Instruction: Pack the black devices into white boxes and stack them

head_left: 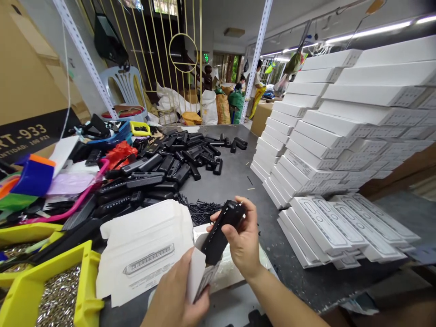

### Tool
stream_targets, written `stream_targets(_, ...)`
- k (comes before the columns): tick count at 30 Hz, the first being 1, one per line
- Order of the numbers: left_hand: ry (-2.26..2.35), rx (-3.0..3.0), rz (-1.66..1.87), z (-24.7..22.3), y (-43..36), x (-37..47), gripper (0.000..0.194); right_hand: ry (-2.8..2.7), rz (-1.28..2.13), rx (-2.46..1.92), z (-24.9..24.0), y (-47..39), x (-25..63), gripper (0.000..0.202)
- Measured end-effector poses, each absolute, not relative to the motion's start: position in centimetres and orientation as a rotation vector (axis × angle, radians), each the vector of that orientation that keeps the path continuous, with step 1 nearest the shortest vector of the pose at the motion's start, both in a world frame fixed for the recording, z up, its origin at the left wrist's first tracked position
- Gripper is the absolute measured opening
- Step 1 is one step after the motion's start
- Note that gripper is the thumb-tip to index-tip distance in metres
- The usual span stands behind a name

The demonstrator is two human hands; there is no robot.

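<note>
My left hand [179, 290] grips a small white cardboard box [197, 272] whose end is open, at the lower middle. In my right hand [247, 240] is a black oblong device [223, 229] with a row of light marks along its edge. It is tilted, its lower end at the mouth of the box; how far inside it reaches is hidden. Beside my left hand lies a stack of flat white cartons [146, 245] printed with a drawing of a long tool. Thin black pieces [204, 211] form a loose pile just behind my hands.
Many black devices [166, 165] lie heaped at the left and back of the grey table [235, 177]. Tall stacks of white boxes [316, 141] rise on the right, with lower stacks [334, 222] in front. A yellow bin [86, 272] of small metal parts stands front left.
</note>
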State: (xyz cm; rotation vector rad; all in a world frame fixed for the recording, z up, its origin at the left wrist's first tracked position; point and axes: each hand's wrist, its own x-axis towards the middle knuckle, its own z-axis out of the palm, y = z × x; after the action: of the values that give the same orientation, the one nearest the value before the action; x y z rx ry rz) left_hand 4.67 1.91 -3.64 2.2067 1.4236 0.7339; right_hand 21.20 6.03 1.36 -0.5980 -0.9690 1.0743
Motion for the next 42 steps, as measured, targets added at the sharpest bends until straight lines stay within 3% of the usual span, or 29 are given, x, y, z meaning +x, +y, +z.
stream_targets(4, 1.279, 2.157, 0.836, -4.4, 1.6, 3.9, 0.072, -1.028, 1.066, -0.536, 1.0, 6.3, 21.1, 0.052)
stream_targets(8, 1.526, 1.794, 0.858, -5.4, 1.2, 5.0, 0.082, -1.119, 1.007, -0.556, 0.9, 5.8, 19.9, 0.056)
stream_targets(12, 1.718, 1.686, 0.965, -5.1, 1.4, 5.4, 0.072, -1.676, 0.793, -0.660, 0.9, 7.5, 20.6, 0.042)
stream_targets(14, 1.755, 1.732, 0.995, -4.6, 1.5, 4.9, 0.069, -1.855, 0.683, -0.854, 1.1, 10.6, 22.9, 0.035)
stream_targets(17, 1.694, 1.775, 0.997, -4.2, 1.2, 4.0, 0.067, -1.589, 0.510, -1.487, 1.4, 16.9, 28.2, 0.030)
stream_targets(23, 1.636, 1.760, 0.932, -4.0, 1.1, 4.1, 0.080, -1.430, 0.549, -1.804, 0.5, 23.6, 33.6, 0.021)
stream_targets(26, 1.608, 1.810, 0.901, -3.6, 1.7, 4.0, 0.082, -1.528, 0.685, -1.730, 0.2, 21.3, 30.5, 0.013)
stream_targets(31, 1.575, 1.829, 0.834, -2.8, 1.3, 3.5, 0.086, -1.591, 0.888, -1.267, 1.7, 10.6, 23.4, 0.020)
stream_targets(35, 1.505, 1.798, 0.865, -3.2, 0.2, 3.1, 0.091, -1.840, 0.822, -0.977, 2.0, 3.9, 21.1, 0.008)
stream_targets(38, 1.444, 1.892, 0.940, -4.3, -0.4, 2.8, 0.073, -1.860, 0.828, -1.007, 0.7, 3.0, 21.3, 0.010)
stream_targets(40, 1.413, 1.949, 0.941, -4.7, -0.6, 2.7, 0.051, -1.612, 0.993, -1.047, -0.6, 3.3, 21.2, 0.028)
stream_targets(42, 1.397, 1.943, 0.914, -4.6, -0.6, 2.9, 0.043, -1.441, 1.234, -0.981, -1.9, 3.3, 20.6, 0.041)
